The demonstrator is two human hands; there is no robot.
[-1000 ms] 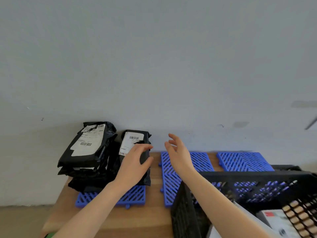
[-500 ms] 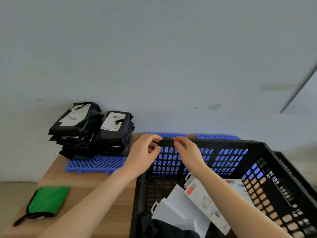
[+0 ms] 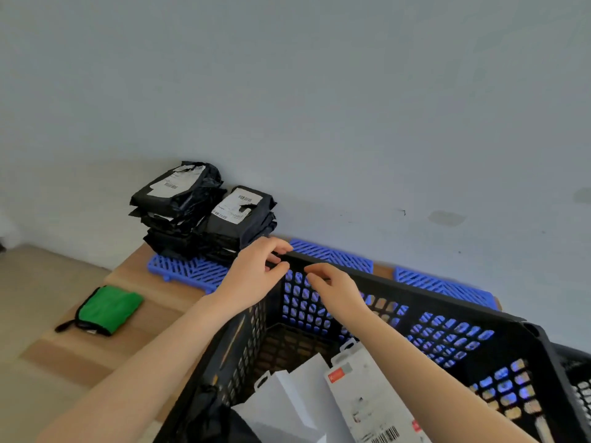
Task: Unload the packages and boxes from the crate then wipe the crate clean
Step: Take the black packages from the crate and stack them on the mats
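A black lattice crate [image 3: 447, 302] stands on the wooden table at the right. Inside it lie a white hang-tab box with a red mark [image 3: 361, 388], a plain white box [image 3: 287, 401] and a black bag [image 3: 220, 423]. My left hand [image 3: 256, 273] pinches the crate's far left corner rim between thumb and fingers. Just inside that far rim, my right hand [image 3: 332, 287] has its fingers curled on the edge. Two stacks of black mailer packages with white labels [image 3: 179, 199] [image 3: 240, 215] sit on a blue grid mat [image 3: 182, 266] against the wall.
A folded green cloth [image 3: 107, 310] lies on the wooden table [image 3: 153, 302] left of the crate. More blue grid mats [image 3: 332, 255] [image 3: 441, 284] lie behind the crate along the grey wall. The table's left edge drops to a pale floor.
My left hand left the right package stack and both hands came back to the crate's far rim, where they now hold. The view has swung down and tilted over the crate.
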